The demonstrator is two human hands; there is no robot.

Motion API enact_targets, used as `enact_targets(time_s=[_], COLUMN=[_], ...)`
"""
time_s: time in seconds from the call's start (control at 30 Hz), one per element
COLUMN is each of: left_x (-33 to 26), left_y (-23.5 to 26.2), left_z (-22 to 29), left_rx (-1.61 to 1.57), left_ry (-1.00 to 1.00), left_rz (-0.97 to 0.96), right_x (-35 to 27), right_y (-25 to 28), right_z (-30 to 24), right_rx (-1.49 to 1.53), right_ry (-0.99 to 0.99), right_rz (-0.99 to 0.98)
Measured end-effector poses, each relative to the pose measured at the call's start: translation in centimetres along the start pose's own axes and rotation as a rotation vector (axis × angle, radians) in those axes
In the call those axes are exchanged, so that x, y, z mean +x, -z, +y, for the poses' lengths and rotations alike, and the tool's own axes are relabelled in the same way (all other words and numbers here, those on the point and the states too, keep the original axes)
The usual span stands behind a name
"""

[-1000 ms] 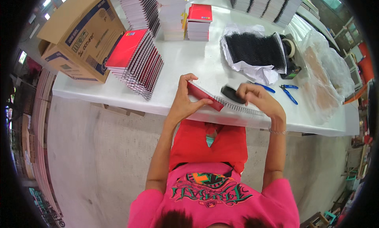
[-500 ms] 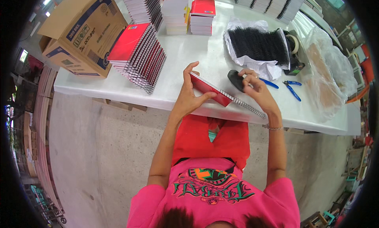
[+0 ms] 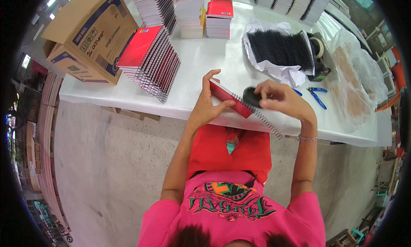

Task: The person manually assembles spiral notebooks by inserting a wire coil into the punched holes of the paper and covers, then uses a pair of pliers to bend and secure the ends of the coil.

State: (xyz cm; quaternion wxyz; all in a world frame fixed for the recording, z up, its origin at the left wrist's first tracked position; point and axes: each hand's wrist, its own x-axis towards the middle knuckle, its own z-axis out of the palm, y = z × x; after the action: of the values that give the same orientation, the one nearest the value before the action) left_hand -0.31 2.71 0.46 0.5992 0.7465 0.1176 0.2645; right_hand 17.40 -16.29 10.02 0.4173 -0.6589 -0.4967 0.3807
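**Inspector A:** Position of the item, please.

**Inspector B:** The red notebook [image 3: 228, 99] stands on edge at the near side of the white table [image 3: 201, 63], directly in front of the person. The left hand [image 3: 206, 106] is closed on its near end, thumb on the cover, fingers up behind it. A wire spiral [image 3: 262, 118] runs along its binding edge and sticks out past the corner toward the table edge.

**Inspector A:** And the other hand?

**Inspector B:** The right hand [image 3: 280, 100] is curled over a black round piece [image 3: 252, 97] pressed against the spiral. Fingers closed on it; how firmly, I cannot tell.

**Inspector A:** Handling assessment?

**Inspector B:** In my judgement the notebook is light and fairly stiff across the cover, though the pages will fan if held loosely. Best grip is a pinch on cover and back together, away from the binding. The spiral is springy and thin; the free end would bend or snag easily and should be guided, not squeezed.

**Inspector A:** Surroundings?

**Inspector B:** A slanted stack of bound notebooks [image 3: 153, 61] to the left, a cardboard box [image 3: 87, 37] beyond it, black coils on white paper [image 3: 280, 50] ahead, blue pliers [image 3: 317, 95] just right of the hand.
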Motion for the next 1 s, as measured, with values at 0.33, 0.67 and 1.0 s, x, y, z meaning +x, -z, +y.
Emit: enact_targets(time_s=[0.33, 0.67, 1.0], left_x=[0.4, 0.1, 0.6], left_y=[0.1, 0.3, 0.6], left_z=[0.0, -0.7, -0.1], left_rx=[-0.013, -0.011, -0.071], left_ry=[-0.025, -0.044, -0.027], left_rz=[-0.012, -0.070, -0.089], right_x=[2.3, 2.6, 3.3], right_y=[-0.8, -2.1, -2.3], right_z=[1.9, 1.2, 1.2], right_rx=[0.074, -0.054, -0.440], right_ry=[-0.092, 0.012, -0.096], right_rz=[0.242, 0.235, 0.202])
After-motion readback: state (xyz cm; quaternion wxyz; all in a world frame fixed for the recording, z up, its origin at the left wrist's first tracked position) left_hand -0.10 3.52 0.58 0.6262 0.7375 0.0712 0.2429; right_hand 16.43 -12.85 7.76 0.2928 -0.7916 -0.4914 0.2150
